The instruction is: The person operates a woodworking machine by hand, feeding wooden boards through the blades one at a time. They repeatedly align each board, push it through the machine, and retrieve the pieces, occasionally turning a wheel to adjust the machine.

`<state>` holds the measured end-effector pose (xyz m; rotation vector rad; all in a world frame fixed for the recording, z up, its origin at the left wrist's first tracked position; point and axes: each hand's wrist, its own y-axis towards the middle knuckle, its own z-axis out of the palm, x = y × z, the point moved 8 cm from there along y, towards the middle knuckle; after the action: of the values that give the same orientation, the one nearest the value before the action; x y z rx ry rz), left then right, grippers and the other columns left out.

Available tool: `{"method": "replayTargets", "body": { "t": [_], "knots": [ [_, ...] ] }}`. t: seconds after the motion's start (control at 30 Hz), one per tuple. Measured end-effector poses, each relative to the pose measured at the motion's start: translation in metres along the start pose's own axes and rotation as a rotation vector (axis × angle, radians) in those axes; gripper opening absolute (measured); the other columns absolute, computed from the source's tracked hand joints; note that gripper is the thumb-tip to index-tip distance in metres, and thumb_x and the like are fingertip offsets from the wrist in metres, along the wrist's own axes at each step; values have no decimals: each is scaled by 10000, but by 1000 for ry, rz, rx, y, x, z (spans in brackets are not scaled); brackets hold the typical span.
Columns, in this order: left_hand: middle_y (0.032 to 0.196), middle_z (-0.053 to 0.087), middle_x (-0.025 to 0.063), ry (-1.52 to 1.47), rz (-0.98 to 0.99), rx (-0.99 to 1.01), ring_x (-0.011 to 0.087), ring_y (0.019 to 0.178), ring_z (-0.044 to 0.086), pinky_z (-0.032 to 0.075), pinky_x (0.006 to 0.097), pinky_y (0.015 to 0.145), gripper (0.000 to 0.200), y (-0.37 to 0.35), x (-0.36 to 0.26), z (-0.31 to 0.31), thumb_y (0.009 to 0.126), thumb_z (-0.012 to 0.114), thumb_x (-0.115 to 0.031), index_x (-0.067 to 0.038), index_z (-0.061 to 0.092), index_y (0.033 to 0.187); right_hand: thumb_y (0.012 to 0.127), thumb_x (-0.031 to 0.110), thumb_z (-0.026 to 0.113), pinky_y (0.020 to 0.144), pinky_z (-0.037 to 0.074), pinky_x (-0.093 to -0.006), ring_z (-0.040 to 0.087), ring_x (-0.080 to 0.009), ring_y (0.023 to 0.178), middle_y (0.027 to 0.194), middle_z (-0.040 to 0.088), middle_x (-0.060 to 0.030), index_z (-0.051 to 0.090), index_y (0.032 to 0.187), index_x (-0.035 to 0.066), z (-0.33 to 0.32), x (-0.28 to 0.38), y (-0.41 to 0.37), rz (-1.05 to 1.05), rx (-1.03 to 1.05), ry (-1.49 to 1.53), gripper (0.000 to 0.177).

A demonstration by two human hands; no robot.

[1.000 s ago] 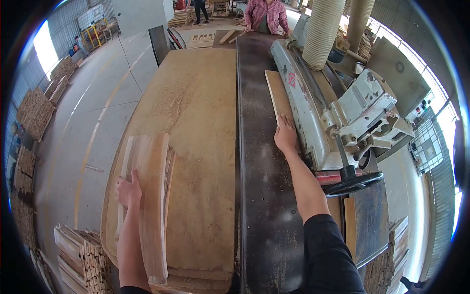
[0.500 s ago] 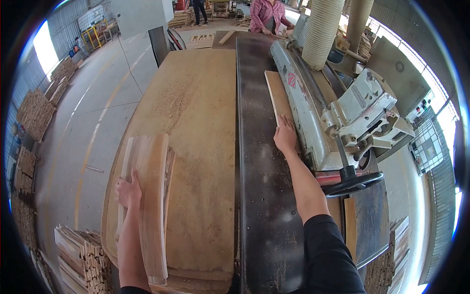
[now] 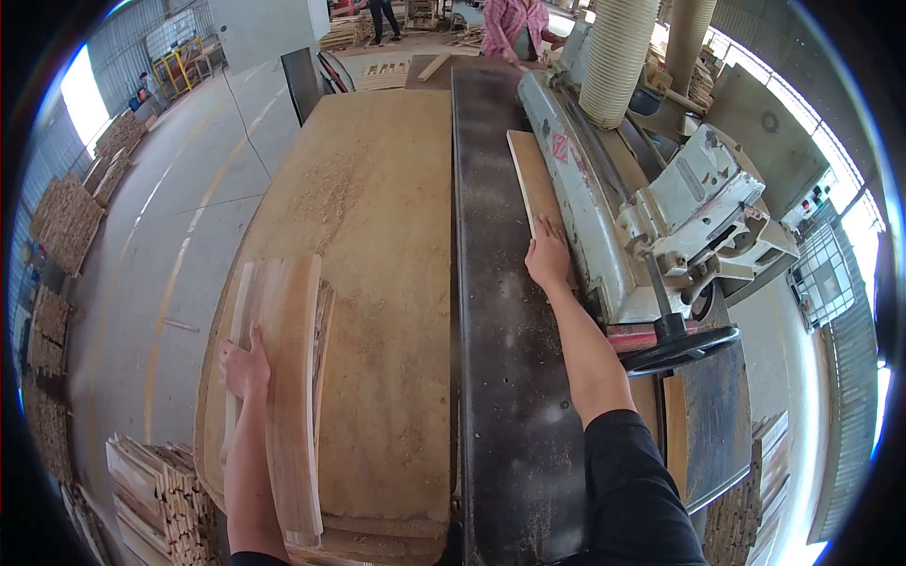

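Observation:
A wooden board [image 3: 530,174] lies lengthwise on the dark machine table [image 3: 500,377], along the pale machine's long guard. My right hand [image 3: 547,257] grips the near part of this board, fingers over its top and thumb at its left edge. On the tan side table [image 3: 387,377], several long boards [image 3: 288,368] lie stacked. My left hand [image 3: 246,366] is closed over the left part of this stack, thumb pointing forward along the wood. Its other fingertips are partly hidden at the left edge.
A black handwheel [image 3: 679,351] juts out beside my right forearm. A ribbed hose [image 3: 616,66] rises from the machine [image 3: 576,189]. Wood shavings [image 3: 326,193] litter the side table. A person in a pink shirt [image 3: 514,26] stands at the far end. Stacked wood [image 3: 175,500] stands lower left.
Both hands stay in nearly the same places on the wood. The view has shifted slightly, and the person at the far end has moved an arm.

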<state>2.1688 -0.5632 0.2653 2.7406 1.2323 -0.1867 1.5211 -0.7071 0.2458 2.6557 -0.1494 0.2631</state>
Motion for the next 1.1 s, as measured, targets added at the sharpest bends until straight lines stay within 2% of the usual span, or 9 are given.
{"method": "replayTargets", "body": {
  "t": [0.5, 0.6, 0.7, 1.1],
  "knots": [
    [1425, 607, 193, -1, 4, 18, 353, 1356, 558, 420, 611, 1088, 943, -5, -3, -6, 967, 422, -817, -35, 504, 1488, 996, 86, 551, 1267, 324, -434, 431, -303, 1511, 1600, 498, -155, 501, 1513, 24, 2, -2, 0, 17, -1, 27, 523],
    [1424, 608, 194, -11, 2, 13, 355, 1351, 561, 418, 613, 1086, 949, -1, -1, -2, 965, 424, -819, -30, 507, 1486, 995, 94, 569, 1242, 359, -432, 461, -332, 1474, 1570, 521, -167, 506, 1501, 38, 0, -1, -1, 3, -21, 18, 513],
    [1426, 608, 194, 15, -3, 1, 356, 1350, 562, 417, 614, 1085, 957, -1, -1, -3, 961, 426, -823, -24, 514, 1482, 992, 85, 558, 1263, 330, -438, 437, -306, 1506, 1593, 505, -162, 498, 1513, 34, 2, -2, 0, 17, 9, 16, 527],
    [1455, 597, 193, -8, 5, 9, 359, 1360, 555, 398, 590, 1110, 941, 1, 1, 2, 969, 434, -808, -22, 524, 1479, 987, 79, 559, 1262, 331, -439, 435, -317, 1505, 1582, 513, -170, 509, 1502, 16, 2, -1, 0, -1, -18, 15, 521]
  ]
}}
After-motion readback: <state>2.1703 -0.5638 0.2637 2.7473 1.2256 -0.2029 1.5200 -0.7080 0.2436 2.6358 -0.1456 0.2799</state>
